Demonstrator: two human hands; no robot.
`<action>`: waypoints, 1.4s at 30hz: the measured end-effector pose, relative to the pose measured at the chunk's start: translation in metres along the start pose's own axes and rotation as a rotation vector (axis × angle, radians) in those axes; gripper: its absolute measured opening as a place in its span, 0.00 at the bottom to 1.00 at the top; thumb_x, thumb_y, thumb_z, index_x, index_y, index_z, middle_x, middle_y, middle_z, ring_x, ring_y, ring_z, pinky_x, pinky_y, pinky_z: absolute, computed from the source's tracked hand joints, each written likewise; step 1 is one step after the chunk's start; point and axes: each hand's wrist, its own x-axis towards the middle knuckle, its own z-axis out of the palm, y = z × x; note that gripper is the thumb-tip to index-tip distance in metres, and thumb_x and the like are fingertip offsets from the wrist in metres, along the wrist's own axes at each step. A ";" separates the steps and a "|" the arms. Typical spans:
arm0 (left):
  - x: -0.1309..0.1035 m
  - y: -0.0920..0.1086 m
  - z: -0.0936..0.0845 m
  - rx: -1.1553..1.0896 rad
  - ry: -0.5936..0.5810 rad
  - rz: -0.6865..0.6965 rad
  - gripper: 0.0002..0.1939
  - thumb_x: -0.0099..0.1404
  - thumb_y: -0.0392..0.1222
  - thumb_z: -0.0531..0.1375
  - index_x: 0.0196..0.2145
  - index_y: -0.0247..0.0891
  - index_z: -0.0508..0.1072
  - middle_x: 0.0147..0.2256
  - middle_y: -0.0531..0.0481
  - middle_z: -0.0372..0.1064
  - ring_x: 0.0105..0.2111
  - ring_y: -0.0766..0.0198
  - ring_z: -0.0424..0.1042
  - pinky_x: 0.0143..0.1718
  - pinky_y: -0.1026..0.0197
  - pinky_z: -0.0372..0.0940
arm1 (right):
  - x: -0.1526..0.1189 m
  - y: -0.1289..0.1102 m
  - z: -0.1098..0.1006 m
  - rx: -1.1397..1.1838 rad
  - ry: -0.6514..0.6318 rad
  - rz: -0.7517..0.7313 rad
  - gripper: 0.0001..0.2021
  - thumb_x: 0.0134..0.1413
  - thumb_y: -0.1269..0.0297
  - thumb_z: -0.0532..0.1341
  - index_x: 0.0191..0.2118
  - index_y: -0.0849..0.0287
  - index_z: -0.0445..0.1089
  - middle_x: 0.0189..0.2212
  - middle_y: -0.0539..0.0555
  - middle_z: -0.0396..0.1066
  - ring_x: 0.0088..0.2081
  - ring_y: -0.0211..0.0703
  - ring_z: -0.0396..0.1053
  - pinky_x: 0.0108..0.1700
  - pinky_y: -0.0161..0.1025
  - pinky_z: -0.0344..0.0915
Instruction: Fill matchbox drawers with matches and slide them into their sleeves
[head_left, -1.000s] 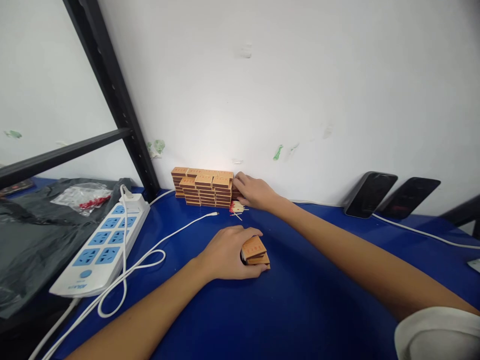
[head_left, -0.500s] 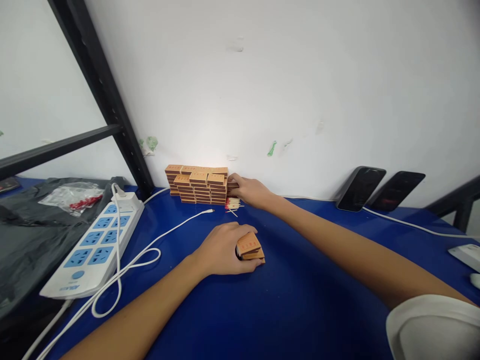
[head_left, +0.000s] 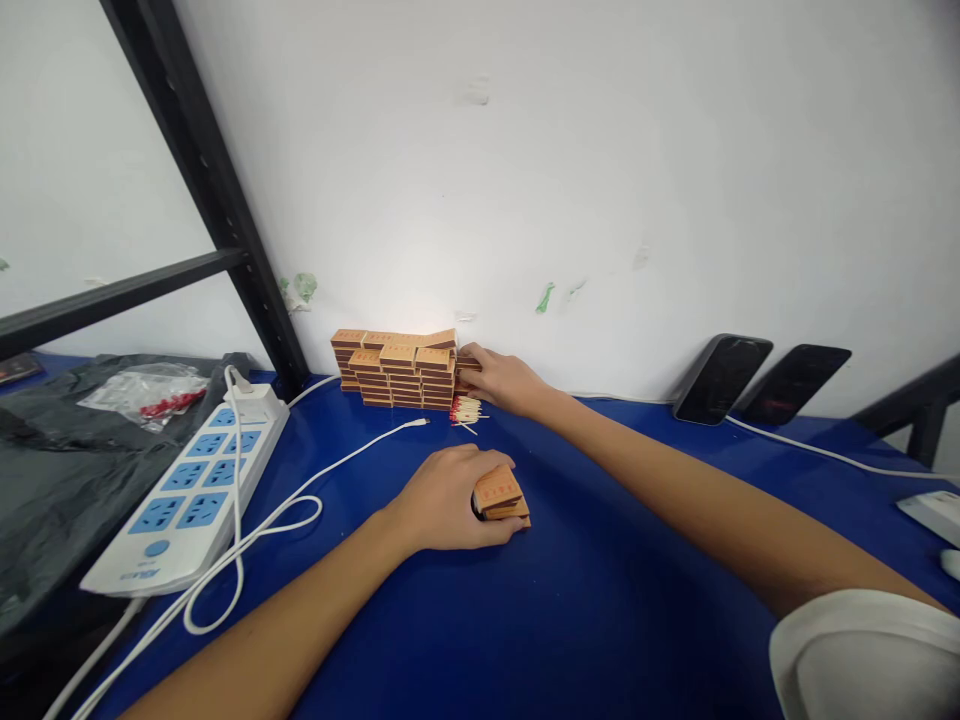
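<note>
Stacked matchboxes (head_left: 401, 370) stand in rows against the wall, one box on the back row's top lying tilted at its right end. My right hand (head_left: 502, 380) is at the right end of the stack, fingers closed round matchboxes there, partly hidden by the fingers. A small pile of loose red-tipped matches (head_left: 466, 409) lies just below that hand. Nearer to me, my left hand (head_left: 454, 500) rests on the blue table, its fingers wrapped round a few matchboxes (head_left: 498, 488) piled unevenly.
On the left are a white power strip (head_left: 187, 490), looped white cables (head_left: 300, 495) and a black plastic bag (head_left: 60, 470) with a clear packet (head_left: 142, 392) on it. Two phones (head_left: 724, 378) lean at the back right. A black metal frame (head_left: 217, 190) rises at the left.
The top box at the right end of the back row has tipped up at its right side. My right hand's fingers have shifted slightly; my left hand has not moved.
</note>
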 end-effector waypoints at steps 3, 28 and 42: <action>0.000 0.000 -0.001 0.001 0.002 -0.003 0.28 0.57 0.59 0.69 0.51 0.44 0.76 0.41 0.50 0.78 0.40 0.55 0.76 0.44 0.53 0.68 | 0.000 -0.001 0.000 0.004 0.009 0.001 0.13 0.73 0.63 0.56 0.56 0.57 0.71 0.64 0.63 0.58 0.57 0.52 0.66 0.40 0.40 0.69; 0.001 -0.002 0.001 0.005 0.020 0.007 0.23 0.57 0.60 0.69 0.45 0.44 0.77 0.36 0.51 0.76 0.36 0.57 0.74 0.39 0.55 0.66 | -0.008 0.002 0.011 0.067 0.052 -0.074 0.15 0.72 0.65 0.55 0.57 0.56 0.74 0.66 0.61 0.57 0.63 0.50 0.63 0.50 0.42 0.72; 0.001 0.000 0.000 -0.008 0.023 0.001 0.25 0.57 0.59 0.69 0.48 0.43 0.77 0.39 0.51 0.77 0.38 0.57 0.75 0.42 0.55 0.67 | -0.004 -0.003 0.009 -0.105 -0.008 0.016 0.16 0.72 0.63 0.53 0.59 0.62 0.64 0.63 0.65 0.60 0.55 0.52 0.66 0.34 0.39 0.64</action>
